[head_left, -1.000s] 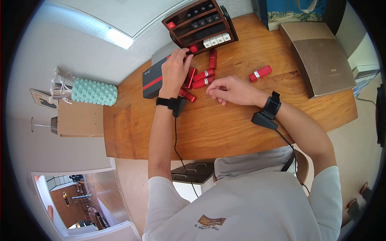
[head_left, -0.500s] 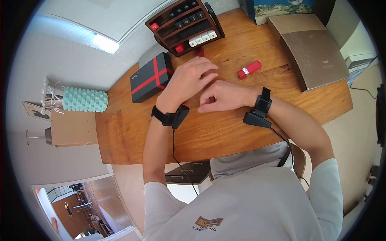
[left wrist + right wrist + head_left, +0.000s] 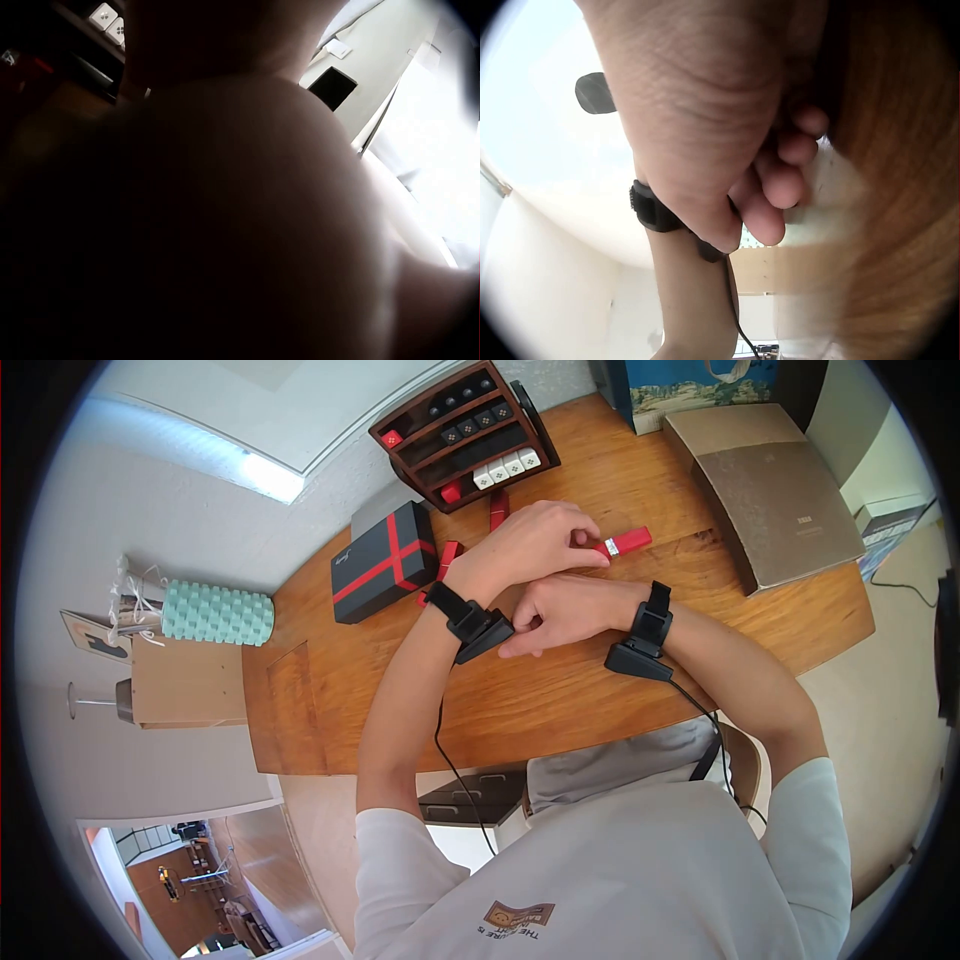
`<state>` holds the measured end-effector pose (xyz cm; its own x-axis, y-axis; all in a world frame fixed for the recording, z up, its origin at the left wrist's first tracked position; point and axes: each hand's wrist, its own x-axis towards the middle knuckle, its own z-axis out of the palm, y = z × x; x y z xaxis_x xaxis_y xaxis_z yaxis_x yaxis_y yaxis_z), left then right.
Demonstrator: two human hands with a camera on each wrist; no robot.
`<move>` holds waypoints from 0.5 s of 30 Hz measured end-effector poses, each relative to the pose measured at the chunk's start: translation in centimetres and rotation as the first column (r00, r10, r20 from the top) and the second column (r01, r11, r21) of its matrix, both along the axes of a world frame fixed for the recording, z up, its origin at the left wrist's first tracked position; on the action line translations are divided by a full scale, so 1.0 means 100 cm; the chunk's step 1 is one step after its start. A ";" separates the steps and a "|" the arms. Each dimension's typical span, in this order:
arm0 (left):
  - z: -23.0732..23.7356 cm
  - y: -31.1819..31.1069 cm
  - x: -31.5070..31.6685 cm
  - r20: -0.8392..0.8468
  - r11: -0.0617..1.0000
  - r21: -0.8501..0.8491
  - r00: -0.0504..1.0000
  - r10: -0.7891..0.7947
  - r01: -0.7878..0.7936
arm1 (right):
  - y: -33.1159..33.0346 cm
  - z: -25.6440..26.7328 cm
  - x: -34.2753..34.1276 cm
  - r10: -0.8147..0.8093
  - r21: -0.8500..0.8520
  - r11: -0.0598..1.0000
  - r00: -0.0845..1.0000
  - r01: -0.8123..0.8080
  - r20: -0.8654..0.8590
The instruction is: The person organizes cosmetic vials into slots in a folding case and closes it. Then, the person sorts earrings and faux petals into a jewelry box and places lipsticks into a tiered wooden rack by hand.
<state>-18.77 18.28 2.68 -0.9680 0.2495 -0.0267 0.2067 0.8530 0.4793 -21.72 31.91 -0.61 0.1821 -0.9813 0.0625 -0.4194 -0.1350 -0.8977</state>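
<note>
My left hand (image 3: 545,540) reaches across above my right hand, its thumb and fingers pinching the banded end of a red lipstick tube (image 3: 632,541). The tube lies on the wooden desk, pointing right. Below, my right hand (image 3: 570,608) rests on the desk with loosely curled fingers and nothing in them; the right wrist view shows its curled fingertips (image 3: 784,187) by the wood. One red tube (image 3: 499,510) stands out past my left forearm, and another red piece (image 3: 450,555) shows beside it. In the left wrist view my hand is dark and blurred.
A small wooden rack (image 3: 520,425) at the back holds rows of black, white and red pieces. A black box with red ribbon (image 3: 365,555) lies left of my arm. To the right are a brown carton (image 3: 775,500) and a blue bag (image 3: 690,395).
My left hand has moved right, from the rack and red pieces across my right hand to the lone red lipstick tube. That tube has turned slightly. The right hand stays nearly in place.
</note>
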 end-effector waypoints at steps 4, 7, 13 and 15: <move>0.001 -0.003 0.005 -0.006 1.000 -0.008 1.000 0.014 -0.014 | 0.000 0.001 0.001 -0.002 0.007 1.000 1.000 0.002 0.005; 0.014 -0.009 0.029 -0.008 0.958 0.231 0.984 0.178 -0.171 | -0.002 -0.010 0.001 -0.040 -0.069 0.997 0.996 0.046 0.086; -0.003 -0.042 0.078 0.032 0.698 0.599 0.883 0.469 -0.392 | -0.003 -0.007 -0.019 -0.222 -0.061 0.970 0.959 0.236 0.179; -0.004 -0.045 0.089 0.025 0.686 0.604 0.870 0.493 -0.406 | -0.002 -0.006 -0.024 -0.374 -0.077 0.914 0.900 0.399 0.224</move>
